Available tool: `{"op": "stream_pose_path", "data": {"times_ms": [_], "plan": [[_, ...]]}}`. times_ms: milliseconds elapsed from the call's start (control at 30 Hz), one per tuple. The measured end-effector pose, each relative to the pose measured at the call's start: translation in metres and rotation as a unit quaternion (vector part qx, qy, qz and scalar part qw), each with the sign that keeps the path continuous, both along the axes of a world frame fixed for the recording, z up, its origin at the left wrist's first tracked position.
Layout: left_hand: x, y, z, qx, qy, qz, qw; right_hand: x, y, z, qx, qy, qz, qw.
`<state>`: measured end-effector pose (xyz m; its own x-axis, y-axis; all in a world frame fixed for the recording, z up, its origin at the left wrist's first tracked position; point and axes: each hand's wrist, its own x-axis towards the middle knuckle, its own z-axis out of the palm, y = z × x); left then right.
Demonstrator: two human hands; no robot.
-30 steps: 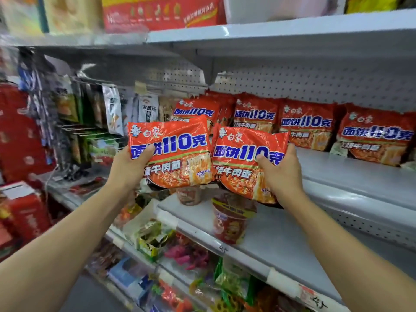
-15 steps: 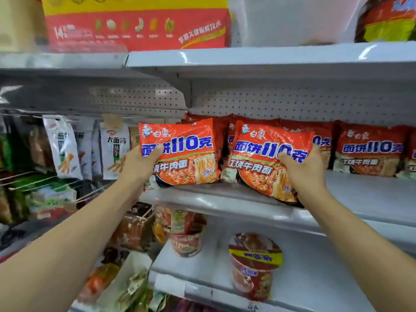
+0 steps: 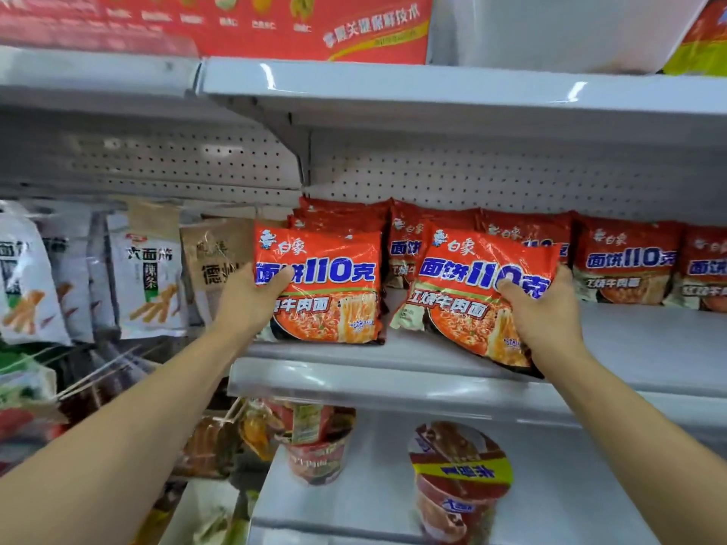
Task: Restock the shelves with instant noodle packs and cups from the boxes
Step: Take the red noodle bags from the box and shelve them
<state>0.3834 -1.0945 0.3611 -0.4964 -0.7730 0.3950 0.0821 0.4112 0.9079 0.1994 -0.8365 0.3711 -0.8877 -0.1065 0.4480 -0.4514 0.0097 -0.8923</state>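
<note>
Orange noodle packs stand at the shelf's [image 3: 432,371] front edge: left hand [image 3: 251,297] grips one [image 3: 334,285], right hand [image 3: 547,312] grips the tilted other [image 3: 472,293].

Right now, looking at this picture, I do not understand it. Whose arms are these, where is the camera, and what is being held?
No machine here: a person wears a camera on the head, looking forward and down, so you see their own two bare arms. The left hand holds one orange noodle pack, standing on the middle shelf. The right hand holds a second pack, tilted, its lower edge at the shelf front. More such packs stand behind. Noodle cups sit on the shelf below; snack bags hang at left.
</note>
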Motion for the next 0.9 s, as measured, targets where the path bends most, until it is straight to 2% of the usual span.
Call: {"op": "stream_pose_path", "data": {"times_ms": [200,433,567,700,900], "plan": [[-0.005,-0.004,-0.004,-0.114,-0.075,0.100,0.986,-0.018,-0.015,-0.001,-0.001,-0.006,0.009,1.000],[-0.015,-0.003,-0.002,-0.149,-0.102,0.214,0.960,-0.054,-0.036,0.007,0.032,-0.001,0.008,0.999],[-0.020,0.005,0.006,-0.240,-0.137,0.258,0.926,-0.077,-0.053,0.016,0.049,-0.007,0.049,0.998],[-0.032,0.022,0.020,-0.345,-0.176,0.254,0.886,-0.093,-0.071,0.022,0.059,-0.005,0.100,0.993],[-0.069,0.058,0.039,-0.409,-0.180,0.195,0.873,-0.112,-0.092,0.017,0.060,-0.014,0.141,0.988]]}}
